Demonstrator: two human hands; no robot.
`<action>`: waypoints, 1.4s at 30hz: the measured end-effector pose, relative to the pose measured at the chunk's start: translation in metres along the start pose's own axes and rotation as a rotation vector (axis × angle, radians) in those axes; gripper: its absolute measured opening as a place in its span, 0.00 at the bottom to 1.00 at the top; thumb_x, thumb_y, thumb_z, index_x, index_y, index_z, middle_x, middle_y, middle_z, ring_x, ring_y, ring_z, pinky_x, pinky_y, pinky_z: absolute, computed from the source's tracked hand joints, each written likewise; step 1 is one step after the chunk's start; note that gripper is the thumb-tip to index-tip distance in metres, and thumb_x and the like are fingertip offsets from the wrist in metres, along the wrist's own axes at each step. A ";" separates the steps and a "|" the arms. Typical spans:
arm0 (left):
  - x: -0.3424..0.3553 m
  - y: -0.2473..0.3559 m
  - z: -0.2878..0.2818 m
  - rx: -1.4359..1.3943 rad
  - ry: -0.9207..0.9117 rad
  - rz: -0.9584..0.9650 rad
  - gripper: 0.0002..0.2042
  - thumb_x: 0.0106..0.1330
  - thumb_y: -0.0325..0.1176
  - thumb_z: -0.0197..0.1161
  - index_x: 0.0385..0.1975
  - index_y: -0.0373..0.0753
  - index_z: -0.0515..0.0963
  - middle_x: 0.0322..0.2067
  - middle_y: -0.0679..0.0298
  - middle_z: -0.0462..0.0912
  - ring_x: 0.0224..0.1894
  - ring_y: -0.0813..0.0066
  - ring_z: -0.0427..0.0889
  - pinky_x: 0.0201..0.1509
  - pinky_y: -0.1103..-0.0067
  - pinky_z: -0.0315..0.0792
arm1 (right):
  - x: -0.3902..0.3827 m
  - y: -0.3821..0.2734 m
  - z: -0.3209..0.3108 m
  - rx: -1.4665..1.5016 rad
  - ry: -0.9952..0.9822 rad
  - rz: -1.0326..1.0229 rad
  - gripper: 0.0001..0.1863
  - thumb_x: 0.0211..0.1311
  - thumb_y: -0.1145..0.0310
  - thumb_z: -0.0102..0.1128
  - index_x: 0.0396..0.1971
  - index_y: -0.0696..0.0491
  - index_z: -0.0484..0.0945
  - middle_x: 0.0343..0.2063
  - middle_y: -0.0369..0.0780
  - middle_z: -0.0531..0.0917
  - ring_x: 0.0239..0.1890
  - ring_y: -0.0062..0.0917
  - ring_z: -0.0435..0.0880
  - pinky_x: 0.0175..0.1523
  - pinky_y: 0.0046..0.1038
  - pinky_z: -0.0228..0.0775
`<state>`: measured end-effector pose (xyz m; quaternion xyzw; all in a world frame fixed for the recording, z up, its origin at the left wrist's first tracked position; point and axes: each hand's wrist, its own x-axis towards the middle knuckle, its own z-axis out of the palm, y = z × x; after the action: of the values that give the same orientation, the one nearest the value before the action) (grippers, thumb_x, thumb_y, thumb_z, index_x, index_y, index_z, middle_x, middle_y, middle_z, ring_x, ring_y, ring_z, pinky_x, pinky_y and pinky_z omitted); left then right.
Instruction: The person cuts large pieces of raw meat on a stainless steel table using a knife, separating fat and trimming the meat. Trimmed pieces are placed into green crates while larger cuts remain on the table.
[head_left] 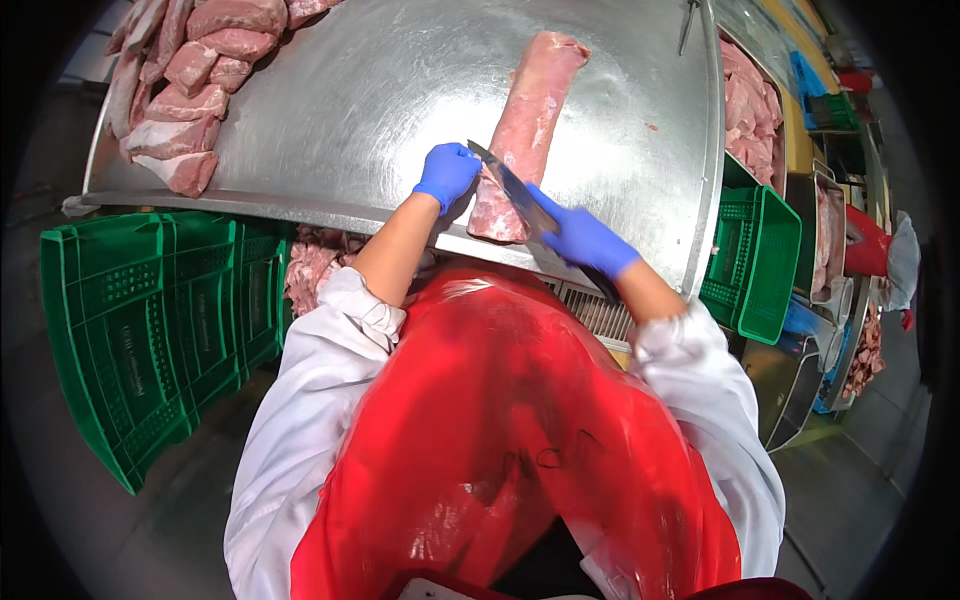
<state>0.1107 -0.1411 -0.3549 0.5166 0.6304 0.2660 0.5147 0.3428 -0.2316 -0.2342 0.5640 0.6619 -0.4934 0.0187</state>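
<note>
A long pale-pink pork loin (528, 115) lies lengthwise on the metal table, its near end by the front edge. In my blue-gloved right hand (590, 238) is a knife (515, 188), the blade slanting up and left across the loin's near part. My left hand (447, 175), also gloved in blue, is closed at the loin's left edge, close to the blade's tip. What its fingers pinch, if anything, is too small to tell.
Several cut meat pieces (185, 105) are piled at the table's (340, 110) far left. Green crates (165, 330) stand lower left, another green crate (750, 260) at right. More meat (748, 110) fills a container beyond the right edge. A thin metal tool (688, 25) lies top right. Another person's red garment (866, 240) shows far right.
</note>
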 end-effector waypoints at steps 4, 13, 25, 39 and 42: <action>0.000 -0.001 -0.006 -0.024 -0.084 0.071 0.04 0.58 0.29 0.64 0.25 0.36 0.81 0.23 0.64 0.82 0.26 0.79 0.77 0.32 0.79 0.73 | 0.011 -0.009 0.002 -0.067 0.010 0.042 0.41 0.63 0.70 0.52 0.75 0.38 0.49 0.26 0.48 0.83 0.20 0.31 0.82 0.31 0.33 0.78; -0.012 -0.025 -0.064 -0.186 -0.136 -0.176 0.05 0.57 0.30 0.65 0.28 0.36 0.81 0.23 0.65 0.82 0.26 0.78 0.77 0.33 0.78 0.73 | -0.124 -0.016 0.020 0.176 -0.153 0.156 0.41 0.62 0.72 0.54 0.75 0.37 0.51 0.23 0.45 0.82 0.17 0.25 0.79 0.30 0.29 0.77; -0.023 -0.019 -0.021 0.241 -0.213 0.133 0.10 0.61 0.33 0.60 0.40 0.38 0.78 0.37 0.48 0.84 0.43 0.50 0.83 0.50 0.64 0.76 | 0.071 -0.016 0.029 0.204 0.365 0.020 0.41 0.62 0.68 0.58 0.75 0.32 0.53 0.25 0.46 0.81 0.24 0.26 0.82 0.34 0.30 0.76; -0.039 0.011 -0.023 0.472 -0.026 0.366 0.05 0.60 0.30 0.59 0.31 0.38 0.79 0.31 0.48 0.83 0.36 0.48 0.83 0.42 0.63 0.77 | 0.047 -0.029 -0.002 -0.080 -0.071 0.031 0.41 0.64 0.68 0.54 0.75 0.28 0.51 0.22 0.40 0.81 0.17 0.20 0.77 0.29 0.25 0.77; -0.040 0.014 -0.027 0.471 -0.016 0.406 0.05 0.60 0.30 0.59 0.30 0.37 0.79 0.29 0.49 0.83 0.33 0.50 0.83 0.41 0.65 0.77 | 0.057 -0.024 -0.004 -0.035 -0.096 -0.044 0.41 0.63 0.70 0.52 0.75 0.28 0.52 0.23 0.38 0.81 0.18 0.18 0.76 0.29 0.24 0.76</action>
<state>0.0889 -0.1683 -0.3193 0.7390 0.5547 0.2059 0.3220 0.3063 -0.1846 -0.2501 0.5245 0.6809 -0.5087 0.0494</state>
